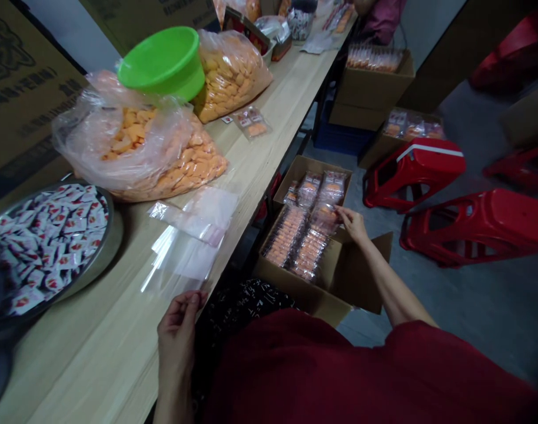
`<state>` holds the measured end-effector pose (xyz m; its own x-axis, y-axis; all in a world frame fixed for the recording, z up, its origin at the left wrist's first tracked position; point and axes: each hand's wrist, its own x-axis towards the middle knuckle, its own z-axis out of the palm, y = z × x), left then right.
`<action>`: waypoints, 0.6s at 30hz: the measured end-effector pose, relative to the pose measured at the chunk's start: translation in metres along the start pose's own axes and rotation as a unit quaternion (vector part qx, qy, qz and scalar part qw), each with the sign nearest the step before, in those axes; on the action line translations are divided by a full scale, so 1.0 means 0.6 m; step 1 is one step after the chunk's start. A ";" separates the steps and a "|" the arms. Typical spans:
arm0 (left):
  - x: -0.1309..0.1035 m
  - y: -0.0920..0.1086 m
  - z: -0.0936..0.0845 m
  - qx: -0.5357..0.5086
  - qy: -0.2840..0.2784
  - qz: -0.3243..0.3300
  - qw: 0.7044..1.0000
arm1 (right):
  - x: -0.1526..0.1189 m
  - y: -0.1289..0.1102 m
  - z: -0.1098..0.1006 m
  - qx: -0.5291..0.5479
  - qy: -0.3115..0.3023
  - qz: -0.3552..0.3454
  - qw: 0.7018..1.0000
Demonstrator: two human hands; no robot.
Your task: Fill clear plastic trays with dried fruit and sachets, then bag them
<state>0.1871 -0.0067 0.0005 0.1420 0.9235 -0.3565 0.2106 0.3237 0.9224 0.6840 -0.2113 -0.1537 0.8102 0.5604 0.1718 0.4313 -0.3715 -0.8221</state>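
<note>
My right hand (352,224) reaches down to an open cardboard box (331,303) beside the table. Its thumb and fingers pinch the edge of a clear packet of orange pieces (324,215). Under that packet, rows of similar packets (285,235) stand on edge in the box. At the table's front edge is my left hand (181,318), with fingers curled and fingertips pressed together; whatever they may hold is hidden. Just beyond it lie flat clear plastic bags (189,253). One filled packet (252,122) rests farther along the table.
Big bags of orange pieces (198,165) and a green basin (163,65) stand at the back of the wooden table (119,341). A metal bowl (114,229) holds small white sachets. Red stools (481,229) and more boxes (361,97) are at right. Another person's sleeve (386,20) shows at the far end.
</note>
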 end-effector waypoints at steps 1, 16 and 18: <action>0.000 0.000 -0.001 0.000 -0.003 0.003 1.000 | -0.006 -0.001 0.001 0.001 -0.002 0.001 1.000; -0.003 -0.003 -0.006 -0.026 0.010 -0.001 1.000 | 0.010 0.030 0.027 0.023 -0.039 0.077 0.996; -0.006 -0.005 -0.007 -0.029 0.009 -0.012 0.999 | -0.001 0.038 0.043 0.028 -0.055 0.099 0.993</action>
<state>0.1820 -0.0104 -0.0003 0.1191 0.9189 -0.3761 0.1581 0.3564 0.9208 0.6833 -0.2008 -0.1867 0.8277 0.5585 -0.0547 0.2421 -0.4434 -0.8630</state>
